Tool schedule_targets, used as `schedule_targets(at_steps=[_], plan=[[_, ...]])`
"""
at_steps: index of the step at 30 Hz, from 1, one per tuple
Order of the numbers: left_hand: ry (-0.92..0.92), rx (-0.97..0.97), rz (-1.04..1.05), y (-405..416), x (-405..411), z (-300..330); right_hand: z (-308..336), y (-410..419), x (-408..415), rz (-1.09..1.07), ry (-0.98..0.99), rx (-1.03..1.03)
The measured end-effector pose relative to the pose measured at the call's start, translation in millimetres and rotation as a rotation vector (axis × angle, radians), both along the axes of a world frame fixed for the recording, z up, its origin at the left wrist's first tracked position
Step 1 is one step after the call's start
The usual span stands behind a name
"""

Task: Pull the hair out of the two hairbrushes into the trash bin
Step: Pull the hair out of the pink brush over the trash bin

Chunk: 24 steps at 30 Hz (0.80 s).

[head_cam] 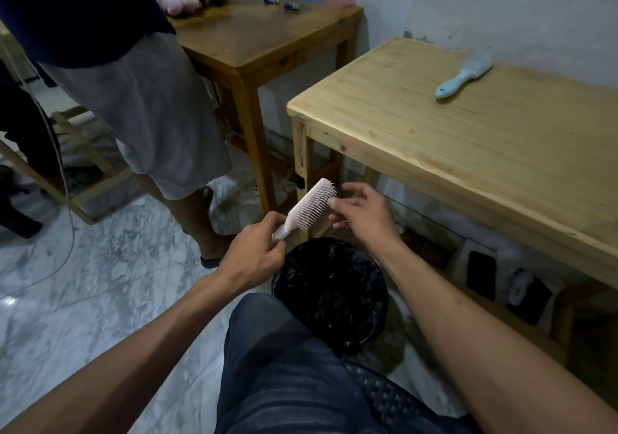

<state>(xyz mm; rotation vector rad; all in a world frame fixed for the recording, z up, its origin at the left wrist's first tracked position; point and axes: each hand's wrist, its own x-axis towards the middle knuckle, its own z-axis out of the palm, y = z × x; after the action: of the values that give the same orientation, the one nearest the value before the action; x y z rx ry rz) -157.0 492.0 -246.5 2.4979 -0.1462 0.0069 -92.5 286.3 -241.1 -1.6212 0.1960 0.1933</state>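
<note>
my left hand (257,249) grips the handle of the pink hairbrush (309,207), tilted above the black-lined trash bin (331,294). my right hand (359,211) hangs loose, fingertips at its bristles. the blue hairbrush (463,74) lies on the light wooden table (468,139). i see no readable writing.

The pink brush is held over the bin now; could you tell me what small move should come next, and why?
Probably pinch at the bristles with the right hand and pull: it sits open beside the pink brush, which the left hand grips by the handle above the bin.
</note>
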Motion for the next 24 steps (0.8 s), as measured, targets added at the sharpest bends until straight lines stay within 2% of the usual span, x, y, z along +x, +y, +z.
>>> schedule_targets(at_steps=[3,6,16,20,22,24], plan=[[0.015,-0.036,0.013,-4.9,-2.4,-0.7,3.1,-1.0,-2.1,-0.033,-0.153,-0.234],[0.028,-0.078,0.036,-11.3,-3.9,-2.3,1.1,3.5,-2.8,-0.008,-0.213,-0.411],[-0.114,-0.039,0.02,-23.6,-8.0,-4.2,9.6,12.1,-7.4,-0.066,-0.322,-0.635],[-0.086,-0.048,0.041,-28.7,-8.0,-6.4,12.3,10.2,-0.2,0.006,-0.391,-0.872],[-0.009,-0.088,0.052,-31.9,-7.3,-6.7,10.3,3.6,1.8,0.065,-0.357,-0.851],[0.066,-0.147,0.066,-33.8,-5.5,-7.1,9.2,-5.8,1.1,0.082,-0.287,-0.724]])
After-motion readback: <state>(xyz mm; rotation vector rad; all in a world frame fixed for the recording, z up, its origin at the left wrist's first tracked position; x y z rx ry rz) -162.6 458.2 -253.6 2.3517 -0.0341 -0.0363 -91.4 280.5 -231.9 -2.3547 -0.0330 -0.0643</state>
